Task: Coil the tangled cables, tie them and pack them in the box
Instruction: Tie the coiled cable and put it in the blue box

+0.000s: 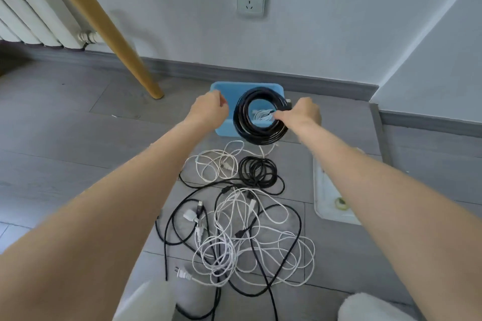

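Grey floor tiles hold a messy cable pile (242, 240). Her right hand (302, 114) grips a big black cable coil (241, 122) over the blue plastic box (221, 130); the left hand (208, 109) holds its rim. Most cables wait.

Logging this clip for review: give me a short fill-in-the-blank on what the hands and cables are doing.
1. The right hand holds a coiled ____ cable over the box.
2. The box is ____ in colour.
3. The left hand grips the box's ____ rim.
4. Loose cables lie tangled on the ____.

Missing: black; blue; left; floor
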